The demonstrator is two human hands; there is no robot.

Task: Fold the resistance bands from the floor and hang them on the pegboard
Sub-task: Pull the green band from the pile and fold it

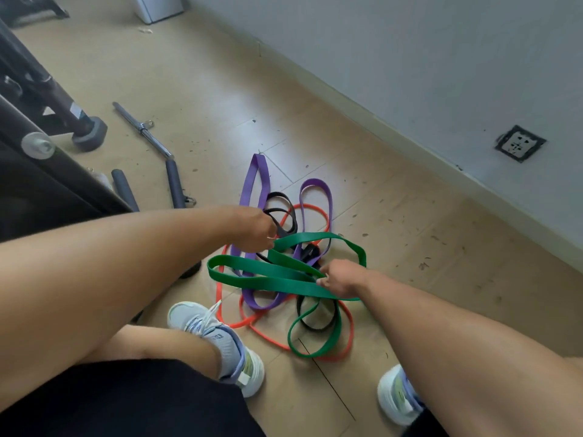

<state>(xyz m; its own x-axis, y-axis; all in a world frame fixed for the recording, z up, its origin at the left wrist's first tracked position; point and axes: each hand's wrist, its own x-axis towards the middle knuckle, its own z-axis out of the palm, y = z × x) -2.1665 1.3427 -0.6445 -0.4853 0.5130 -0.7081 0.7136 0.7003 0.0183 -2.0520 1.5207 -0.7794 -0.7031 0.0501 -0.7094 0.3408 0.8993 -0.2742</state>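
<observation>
I am looking down at a tangle of resistance bands lying on the floor ahead of my two shoes, with the wall running along the right and a metal bar lying off to the left.

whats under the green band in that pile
Under the green band, held by both the left hand and right hand, lie purple, black and orange bands; their crossings beneath it are covered.
</observation>
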